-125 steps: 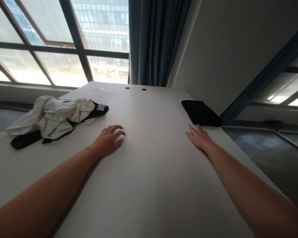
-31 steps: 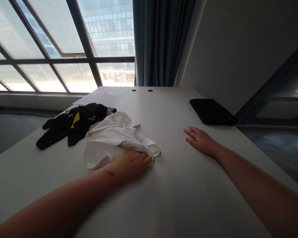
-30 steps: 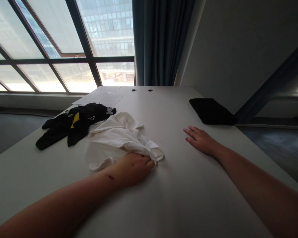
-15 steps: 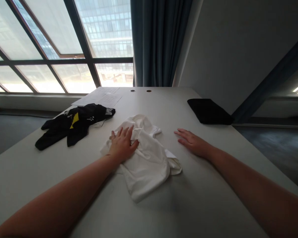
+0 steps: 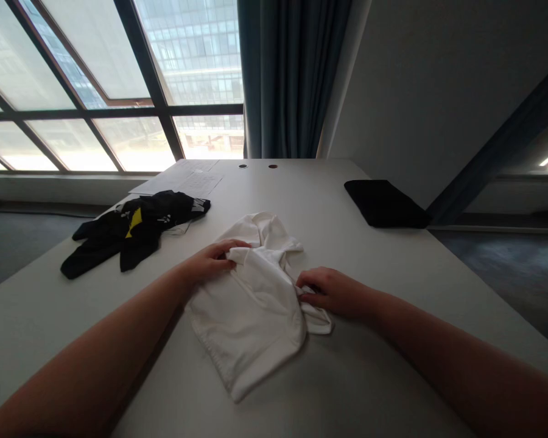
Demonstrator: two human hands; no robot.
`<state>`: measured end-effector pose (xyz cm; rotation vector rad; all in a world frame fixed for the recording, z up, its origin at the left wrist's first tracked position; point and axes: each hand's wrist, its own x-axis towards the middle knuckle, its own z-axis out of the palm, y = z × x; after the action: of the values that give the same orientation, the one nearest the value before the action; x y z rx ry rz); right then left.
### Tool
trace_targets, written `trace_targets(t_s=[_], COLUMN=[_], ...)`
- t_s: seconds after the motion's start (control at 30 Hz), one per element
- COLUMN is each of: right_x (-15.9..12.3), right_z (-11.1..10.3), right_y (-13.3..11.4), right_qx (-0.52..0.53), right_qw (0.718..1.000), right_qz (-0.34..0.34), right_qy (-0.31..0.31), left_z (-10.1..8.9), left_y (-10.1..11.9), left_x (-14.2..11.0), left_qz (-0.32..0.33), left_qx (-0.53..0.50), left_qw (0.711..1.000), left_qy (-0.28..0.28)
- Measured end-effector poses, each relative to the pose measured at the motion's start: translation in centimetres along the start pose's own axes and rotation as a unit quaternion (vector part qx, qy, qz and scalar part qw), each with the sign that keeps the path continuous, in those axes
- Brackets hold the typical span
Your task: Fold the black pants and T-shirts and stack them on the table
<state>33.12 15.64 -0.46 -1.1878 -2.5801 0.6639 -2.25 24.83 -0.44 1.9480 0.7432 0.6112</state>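
Observation:
A crumpled white garment [image 5: 251,304] lies on the white table [image 5: 369,340] in front of me. My left hand [image 5: 210,263] pinches a fold at its upper left edge, fingers closed on the cloth. My right hand [image 5: 331,293] grips the cloth at its right side, fingers curled into the fabric. Both forearms rest low over the table.
A black garment with a yellow patch [image 5: 132,231] lies at the left. Papers [image 5: 182,181] sit behind it. A flat black folded item [image 5: 386,204] lies near the right table edge. Windows and a dark curtain [image 5: 283,79] stand beyond the far edge.
My right hand has left the bare table and taken hold of the white garment's right side. My left hand has gone from lying flat on the cloth to pinching a fold.

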Motion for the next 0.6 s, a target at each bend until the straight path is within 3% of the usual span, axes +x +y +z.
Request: trace_targets(t_s=[0.17, 0.33, 0.47, 0.6], right_x=[-0.3, -1.3, -2.6, -3.6], right_z=[-1.5, -3.5, -5.4, -6.2], right_y=[2.0, 6.2, 9.7, 11.5], right_qx=[0.052, 0.088, 0.089, 0.074], right_qw=[0.997, 0.992, 0.983, 0.977], right_qz=[0.016, 0.085, 0.157, 0.190], right_qy=[-0.051, -0.023, 0.016, 0.064], left_z=[0.5, 1.4, 1.2, 0.4], left_y=[-0.8, 0.0, 0.8, 1.4], left_x=[0.0, 0.3, 0.4, 0.1], left_qz=[-0.007, -0.031, -0.044, -0.086], left_qx=[-0.234, -0.341, -0.313, -0.132], left_qw=[0.970, 0.938, 0.947, 0.987], left_qy=[0.064, 0.049, 0.054, 0.035])
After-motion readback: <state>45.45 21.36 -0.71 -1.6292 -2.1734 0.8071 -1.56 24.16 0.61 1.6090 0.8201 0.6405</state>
